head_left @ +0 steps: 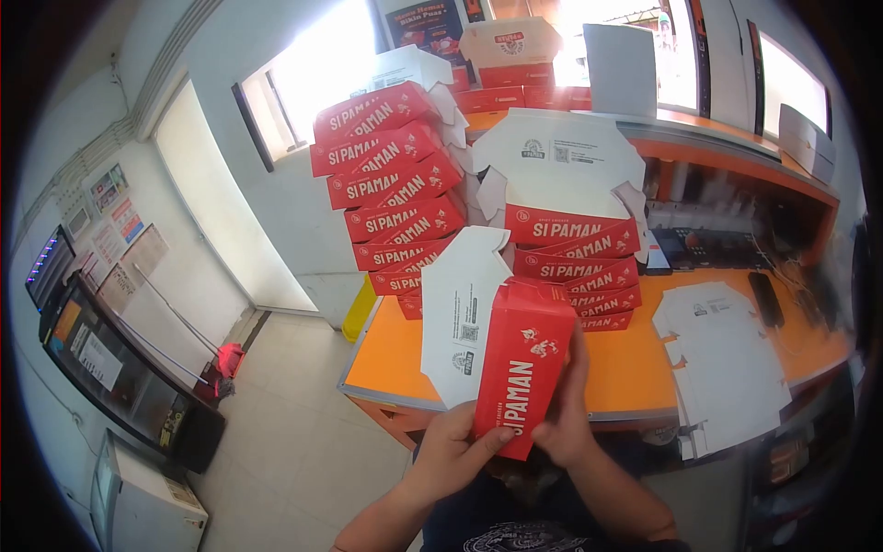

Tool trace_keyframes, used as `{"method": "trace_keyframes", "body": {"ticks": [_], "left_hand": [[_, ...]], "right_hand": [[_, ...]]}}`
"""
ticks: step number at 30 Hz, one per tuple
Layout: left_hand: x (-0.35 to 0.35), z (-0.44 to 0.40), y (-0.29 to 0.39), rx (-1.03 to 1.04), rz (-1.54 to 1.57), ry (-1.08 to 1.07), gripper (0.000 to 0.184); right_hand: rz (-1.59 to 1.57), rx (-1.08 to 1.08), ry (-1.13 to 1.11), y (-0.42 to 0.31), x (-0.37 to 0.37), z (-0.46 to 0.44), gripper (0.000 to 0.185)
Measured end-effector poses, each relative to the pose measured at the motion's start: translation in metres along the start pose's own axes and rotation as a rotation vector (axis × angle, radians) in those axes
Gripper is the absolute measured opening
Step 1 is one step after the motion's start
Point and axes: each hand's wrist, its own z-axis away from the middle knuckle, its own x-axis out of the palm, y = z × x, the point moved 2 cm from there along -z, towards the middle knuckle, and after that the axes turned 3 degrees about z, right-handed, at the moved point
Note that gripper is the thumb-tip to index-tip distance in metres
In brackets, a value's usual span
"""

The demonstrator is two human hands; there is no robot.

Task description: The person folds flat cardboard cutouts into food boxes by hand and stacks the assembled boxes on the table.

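Note:
A red and white carton [538, 345] with "SI PAMAN" lettering is held between both hands in front of the counter, its white lid flap standing open to the left. My left hand [457, 449] grips the lower left part, with the thumb on the red face. Around the right edge and lower corner wraps my right hand [568, 405]; some of its fingers are hidden behind the carton. Just beyond is a stack of folded red cartons [575, 230], and a second tall stack [395, 184] leans at its left.
Flat white carton blanks [722, 368] lie at the right end of the orange counter [395, 354], overhanging its front edge. A phone [656, 258] and a dark device [765, 299] rest behind them. A glass-fronted cabinet [120, 359] stands at the left.

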Motion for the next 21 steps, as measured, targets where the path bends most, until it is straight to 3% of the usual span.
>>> {"method": "trace_keyframes", "body": {"ticks": [1,4,16,19,21], "left_hand": [[0.001,-0.001,-0.001,0.002,0.034,0.015,0.028],[0.004,0.002,-0.007,-0.016,0.056,0.072,0.027],[-0.001,-0.001,-0.007,-0.025,0.074,0.015,0.029],[-0.003,0.000,-0.014,-0.041,0.152,-0.044,0.031],[-0.004,-0.004,-0.008,0.135,-0.068,-0.084,0.033]], "right_hand": [[-0.058,0.095,-0.103,0.007,-0.002,0.009,0.145],[0.004,0.179,-0.140,0.012,0.001,0.019,0.142],[-0.059,0.108,-0.204,0.014,0.002,0.012,0.134],[-0.094,0.107,-0.104,0.025,-0.004,0.016,0.123],[-0.145,0.149,0.002,0.027,-0.008,0.017,0.115]]}}
